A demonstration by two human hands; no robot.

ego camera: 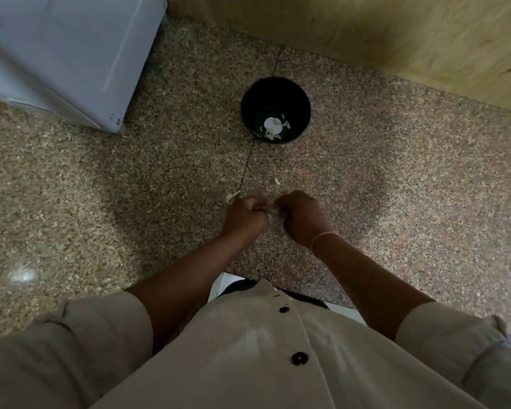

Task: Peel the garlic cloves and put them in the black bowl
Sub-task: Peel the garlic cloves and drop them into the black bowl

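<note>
Head view: over the speckled counter (396, 172) the left hand (244, 214) and right hand (303, 216) meet knuckle to knuckle, fingers curled, pinching a pale clove (269, 211) that is mostly hidden between them. Farther back stands the bowl (297, 98), with peeled cloves (273, 126) inside. Two scraps (232, 197) lie just beyond the hands.
</note>
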